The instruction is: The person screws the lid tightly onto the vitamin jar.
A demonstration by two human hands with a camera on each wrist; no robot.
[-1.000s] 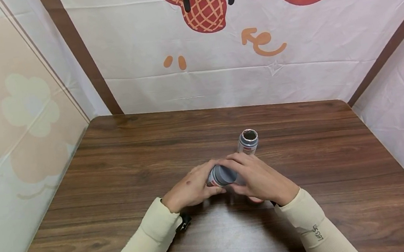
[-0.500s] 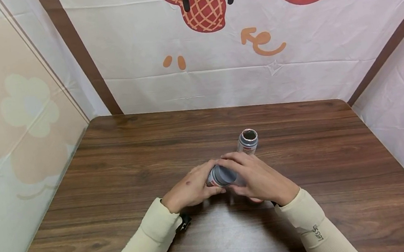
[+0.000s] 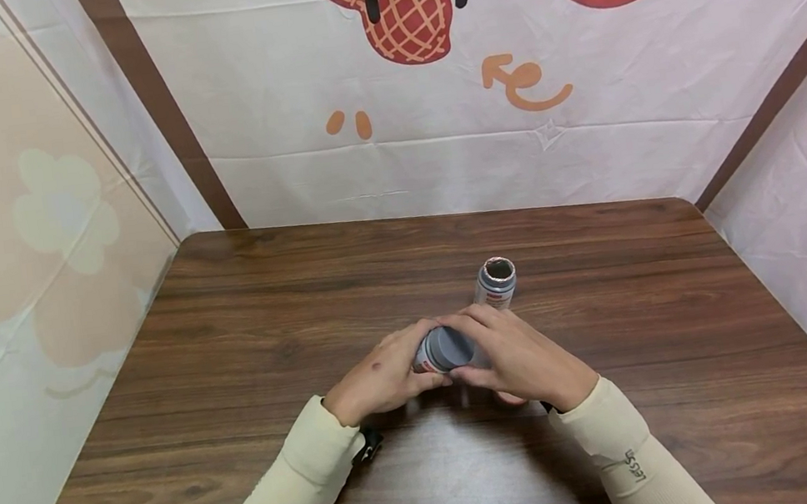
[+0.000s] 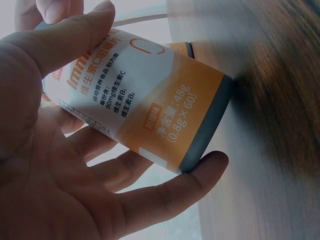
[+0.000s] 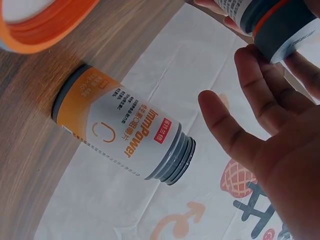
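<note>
- Head view: a brown wood-grain worktop (image 3: pixel 301 281) is shown from above, backed by a white printed cloth (image 3: pixel 431 164).
- Near the middle of the worktop, a capped bottle (image 3: pixel 426 358) is held tilted between two hands. Its body is clasped by the left hand (image 3: pixel 381 377); its dark grey cap (image 3: pixel 451 349) is encircled by the thumb and fingers of the right hand (image 3: pixel 522 355).
- Just beyond the right hand, an open bottle (image 3: pixel 494 298) is stood upright, its lower part hidden.
- Left wrist view: the white-and-orange label of the capped bottle is turned to the camera. The left grip is closed to the bottle's width, with the thumb laid across the label, the fingers spread underneath and the dark base touched by one fingertip.
- Right wrist view: the cap is touched by fingertips of the right grip, which is loosely curved, one finger being held apart. The open bottle's bare screw neck is shown, and an orange ring (image 5: pixel 52 35) with a white inside is cut off at upper left.
</note>
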